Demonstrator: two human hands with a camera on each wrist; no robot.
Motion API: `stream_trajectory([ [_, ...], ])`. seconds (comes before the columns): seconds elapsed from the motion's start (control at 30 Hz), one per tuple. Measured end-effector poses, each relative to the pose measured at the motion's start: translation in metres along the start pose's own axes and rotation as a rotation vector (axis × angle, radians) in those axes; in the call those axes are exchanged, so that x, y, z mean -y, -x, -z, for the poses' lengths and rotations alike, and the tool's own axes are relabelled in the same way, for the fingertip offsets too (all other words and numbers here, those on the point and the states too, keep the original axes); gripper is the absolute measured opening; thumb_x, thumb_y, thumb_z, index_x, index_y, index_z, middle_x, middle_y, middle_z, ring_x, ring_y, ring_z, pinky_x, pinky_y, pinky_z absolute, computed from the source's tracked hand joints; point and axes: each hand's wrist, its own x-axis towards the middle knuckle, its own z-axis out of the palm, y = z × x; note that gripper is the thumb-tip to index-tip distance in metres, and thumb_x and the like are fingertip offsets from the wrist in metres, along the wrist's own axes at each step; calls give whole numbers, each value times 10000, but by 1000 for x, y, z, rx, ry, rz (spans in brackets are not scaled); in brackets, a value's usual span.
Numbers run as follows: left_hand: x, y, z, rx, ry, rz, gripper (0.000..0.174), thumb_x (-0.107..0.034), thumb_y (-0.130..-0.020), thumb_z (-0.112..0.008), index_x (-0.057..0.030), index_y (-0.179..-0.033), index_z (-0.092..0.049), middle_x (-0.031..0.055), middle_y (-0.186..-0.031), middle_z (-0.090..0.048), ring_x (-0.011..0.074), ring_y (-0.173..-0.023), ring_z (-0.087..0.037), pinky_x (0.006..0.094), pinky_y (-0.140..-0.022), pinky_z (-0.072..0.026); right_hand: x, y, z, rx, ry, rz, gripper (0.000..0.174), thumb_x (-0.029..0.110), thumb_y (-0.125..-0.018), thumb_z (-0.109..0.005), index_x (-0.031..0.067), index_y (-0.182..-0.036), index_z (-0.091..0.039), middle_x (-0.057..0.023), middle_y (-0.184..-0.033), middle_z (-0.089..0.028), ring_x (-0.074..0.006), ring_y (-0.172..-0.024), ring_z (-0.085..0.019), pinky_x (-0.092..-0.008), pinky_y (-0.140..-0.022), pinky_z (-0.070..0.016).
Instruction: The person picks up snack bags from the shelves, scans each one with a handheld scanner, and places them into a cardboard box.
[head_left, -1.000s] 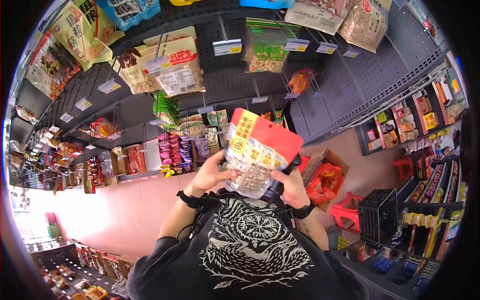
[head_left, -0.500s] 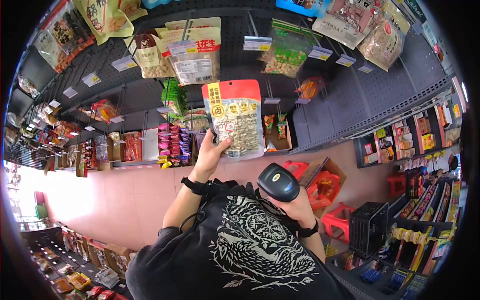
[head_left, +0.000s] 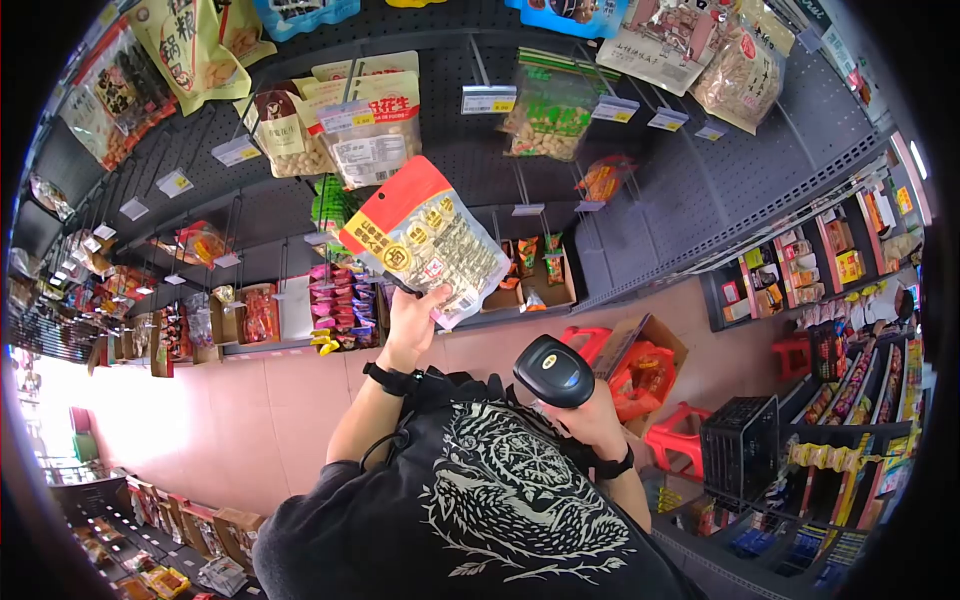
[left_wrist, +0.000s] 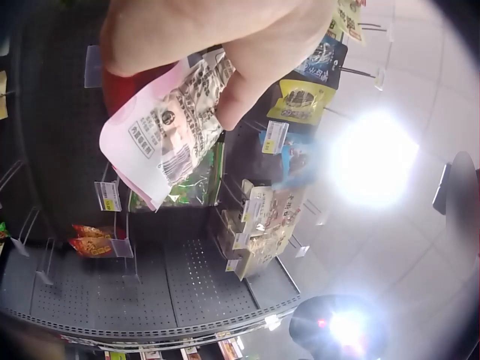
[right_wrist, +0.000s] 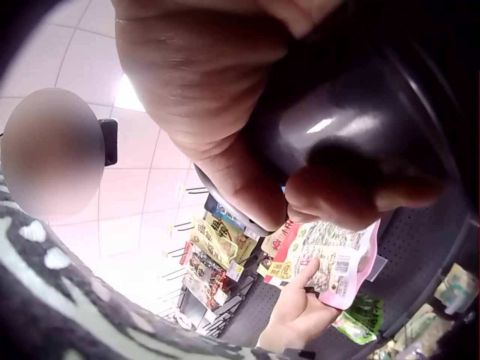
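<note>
The left hand (head_left: 408, 328) pinches a red-topped, silver-grey plastic pouch (head_left: 430, 240) near its lower corner; the pouch tilts beyond it. The right hand (head_left: 592, 418) grips a black, rounded plastic scanner (head_left: 553, 372).

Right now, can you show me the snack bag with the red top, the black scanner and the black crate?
Snack bag (head_left: 430, 243): head view, middle of its printed front.
Black scanner (head_left: 553, 371): head view, its rounded top.
Black crate (head_left: 738, 455): head view, its side wall.
</note>
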Motion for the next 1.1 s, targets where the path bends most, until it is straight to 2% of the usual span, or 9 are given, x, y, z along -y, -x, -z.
stream_trajectory([
  [0.23,1,8,2,-33,87,1,455,-63,-891,-624,-51,-1307,-440,55,-1252,-547,180,-1119,-545,358,-931,-472,-2,0,3,98,53,-13,336,86,-714,-743,32,-1031,-646,-118,-950,-692,-225,-870,-672,-319,-769,-507],
  [0.47,-6,12,3,-109,134,2,433,-89,-940,-546,-65,-1343,-389,70,-1309,-498,188,-1181,-500,357,-948,-463,9,0,-2,76,98,22,351,98,-702,-733,16,-1027,-629,-148,-961,-683,-262,-893,-667,-341,-788,-502],
  [0.63,-1,7,17,-105,9,64,383,-174,-891,-646,15,-1202,-526,90,-1103,-627,185,-986,-614,351,-842,-519,3,3,-6,39,107,8,356,99,-692,-741,29,-1024,-634,-148,-928,-683,-281,-863,-672,-348,-758,-511],
  [0.73,-2,3,16,-44,-112,149,330,-154,-898,-634,21,-1166,-556,79,-1069,-640,169,-971,-614,337,-827,-518,0,7,-5,38,89,-77,361,103,-687,-749,36,-1025,-641,-152,-924,-684,-280,-861,-674,-345,-758,-512],
  [0.8,3,-2,18,17,-250,112,272,-136,-918,-602,33,-1129,-576,80,-1051,-644,136,-924,-601,294,-815,-494,-3,8,-9,-39,41,-64,325,111,-718,-755,23,-1013,-650,-129,-909,-697,-226,-855,-684,-324,-751,-516],
  [0.87,10,-4,15,-30,-347,65,264,-145,-938,-569,31,-1136,-577,69,-1050,-644,125,-925,-588,288,-816,-480,-13,12,-7,-83,39,-231,299,109,-739,-754,19,-1007,-655,-103,-905,-703,-186,-849,-677,-316,-758,-516],
  [0.97,1,-5,1,-22,-534,-28,254,-169,-965,-527,9,-1140,-571,38,-1057,-635,115,-944,-572,283,-851,-452,-22,12,-8,-196,-23,-120,258,85,-749,-753,34,-987,-667,-56,-883,-690,-137,-822,-646,-299,-767,-504],
  [1.0,-4,-4,-2,15,-650,-30,319,-200,-952,-531,24,-1179,-541,96,-1029,-666,176,-932,-619,320,-835,-475,-30,12,-8,-222,-166,-195,260,63,-761,-742,32,-1004,-655,-42,-890,-679,-129,-827,-637,-294,-767,-497],
  [1.1,-21,18,-41,150,-974,-99,364,-263,-925,-542,-2,-1177,-513,227,-1015,-648,365,-988,-627,405,-833,-491,-43,3,-9,-389,-230,-93,275,46,-771,-735,22,-1029,-642,-29,-910,-665,-127,-822,-625,-290,-757,-495],
])
